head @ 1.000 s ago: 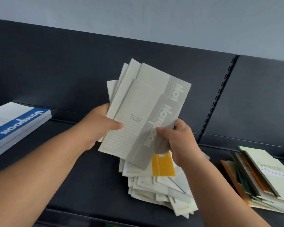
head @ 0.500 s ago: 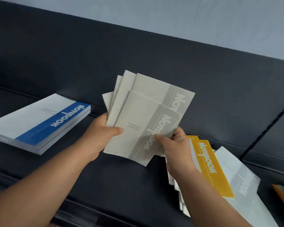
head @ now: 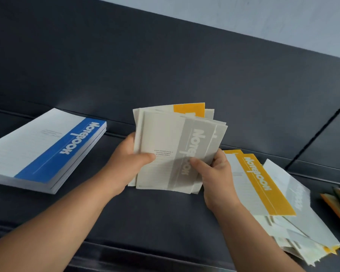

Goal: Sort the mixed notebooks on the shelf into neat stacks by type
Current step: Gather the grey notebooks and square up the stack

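wall (head: 263, 16): pale grey | back panel (head: 126, 55): dark | shelf (head: 155, 213): dark

One wide-angle camera, worn on the head, looks forward and down at the dark shelf (head: 165, 213) from close by, tilted.

blue-banded notebook (head: 47, 150): white "Notebook" along band | grey-banded notebook (head: 175, 150): white "Notebook" along band, small black print unreadable | yellow-banded notebook (head: 259, 183): white "Notebook" along band

Grey notebks (head: 165, 142) — fanned bundle, held upright over shelf (head: 165, 216) centre; yellow one (head: 188, 109) at back. Blue stack (head: 47, 150) lies flat, neat, at L. Mixed pile (head: 294, 228) at R — messy, yellow-band copy (head: 263, 185) on top.
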`<state>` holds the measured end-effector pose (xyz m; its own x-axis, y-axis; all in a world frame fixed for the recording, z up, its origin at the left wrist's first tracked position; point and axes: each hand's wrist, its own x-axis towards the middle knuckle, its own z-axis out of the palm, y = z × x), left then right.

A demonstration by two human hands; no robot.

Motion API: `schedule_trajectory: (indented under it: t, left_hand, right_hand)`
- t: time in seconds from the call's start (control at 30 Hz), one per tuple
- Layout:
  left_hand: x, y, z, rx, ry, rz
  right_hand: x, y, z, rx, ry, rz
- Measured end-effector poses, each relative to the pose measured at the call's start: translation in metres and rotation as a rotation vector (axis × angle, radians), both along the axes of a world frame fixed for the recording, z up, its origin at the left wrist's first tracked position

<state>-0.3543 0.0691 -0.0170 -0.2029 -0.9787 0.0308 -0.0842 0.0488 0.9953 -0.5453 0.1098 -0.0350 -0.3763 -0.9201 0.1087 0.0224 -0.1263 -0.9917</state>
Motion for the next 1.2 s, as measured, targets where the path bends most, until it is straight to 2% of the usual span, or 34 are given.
schedule_trajectory:
  t: [0.37,0.53,0.67,0.8,0.9,1.0,1.2]
  left_hand:
    - [-0.012,0.004,0.026,-0.098,0.153,-0.106]
    - [-0.025,0.009,0.026,-0.120,0.183,-0.060]
    - [-0.020,0.006,0.028,-0.160,0.201,-0.035]
    - [-0.016,0.005,0.041,-0.382,0.042,-0.018]
    - [-0.014,0.006,0.045,-0.510,-0.084,-0.002]
    - [-0.015,0.008,0.043,-0.508,-0.113,0.022]
    - [-0.024,0.013,0.039,-0.353,0.027,0.038]
  right_hand:
    - [0.013,0.012,0.025,-0.107,0.006,-0.044]
    - [0.021,0.012,0.028,-0.102,0.004,-0.140]
    - [0.019,0.015,0.037,-0.136,0.043,-0.128]
    - [0.016,0.020,0.044,-0.220,0.149,-0.119]
    - [0.018,0.021,0.046,-0.208,0.317,-0.129]
    - [0.021,0.019,0.046,-0.175,0.382,-0.153]
    - [0.023,0.020,0.042,-0.170,0.219,-0.135]
